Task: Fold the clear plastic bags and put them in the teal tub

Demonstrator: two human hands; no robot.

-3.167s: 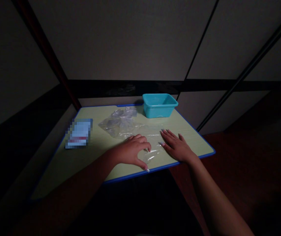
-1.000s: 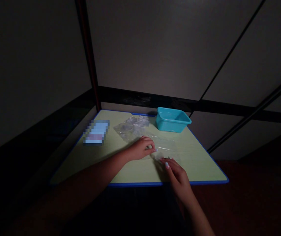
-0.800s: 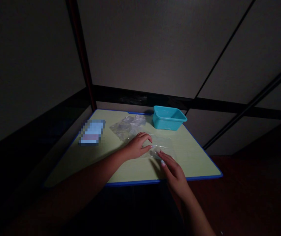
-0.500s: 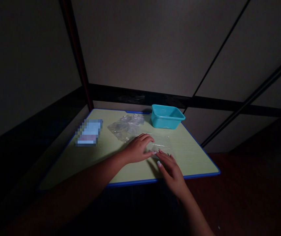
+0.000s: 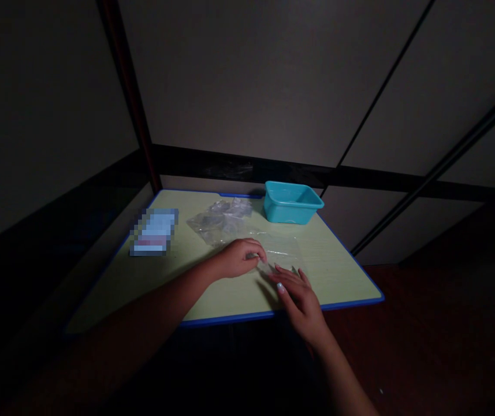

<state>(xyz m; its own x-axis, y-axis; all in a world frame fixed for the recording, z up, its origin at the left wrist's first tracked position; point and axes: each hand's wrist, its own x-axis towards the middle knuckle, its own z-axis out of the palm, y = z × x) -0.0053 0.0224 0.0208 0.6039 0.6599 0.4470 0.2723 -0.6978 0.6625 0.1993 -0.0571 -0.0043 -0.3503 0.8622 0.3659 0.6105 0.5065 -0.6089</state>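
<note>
A clear plastic bag [image 5: 284,248] lies flat near the middle of the table, hard to make out against its surface. My left hand [image 5: 242,257] pinches the near left part of this bag between thumb and curled fingers. Just to the right, my right hand [image 5: 300,297] rests over the bag's near edge, palm down with its fingers spread. Beyond my left hand is a crumpled heap of clear plastic [image 5: 225,219]; whether it is one bag or several I cannot tell.
A turquoise bin [image 5: 293,205] stands at the table's far right corner. On the left side lies a blurred, flat bluish object [image 5: 154,232]. The pale green table [image 5: 342,283] has a blue rim, with panelled walls behind and to the left.
My left thumb and fingers have closed together on the bag and drawn slightly left, lifting a bit of film. My right hand has hardly moved. The whole view has shifted slightly.
</note>
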